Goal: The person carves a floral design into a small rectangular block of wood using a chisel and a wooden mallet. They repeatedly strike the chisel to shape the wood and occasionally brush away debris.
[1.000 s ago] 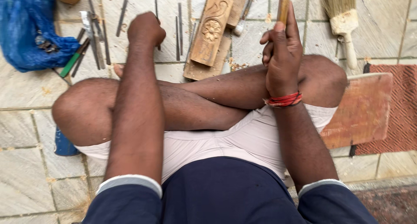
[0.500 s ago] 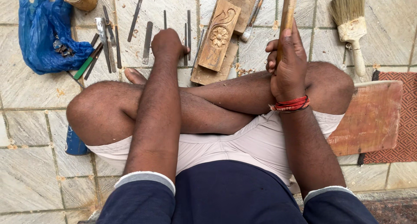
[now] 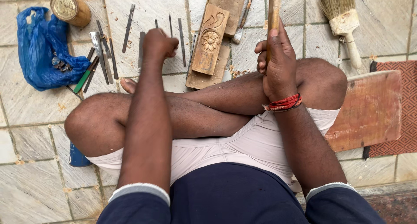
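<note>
A floor of pale stone tiles [image 3: 30,193] fills the view, with a person sitting on it cross-legged, bare knees wide and dark shorts nearest the camera. To the right of the knee lies a flat reddish board [image 3: 369,109], beside a red patterned mat [image 3: 402,106]. The right hand [image 3: 278,63], with a red thread band at the wrist, is curled round a wooden handle [image 3: 273,11] that stands upright and runs out of the top of the view; the thumb lies along it. The left hand [image 3: 158,43] is closed in a fist above the row of metal carving tools [image 3: 130,28]; whether it grips one of them cannot be told. Between the two hands, just past the shins, a carved wooden block [image 3: 210,39] with a flower pattern rests on a plainer plank. Farther left sit a blue plastic bag [image 3: 41,50] and a round tin [image 3: 69,7]. At the far right lies a worn brush [image 3: 343,19]
</note>
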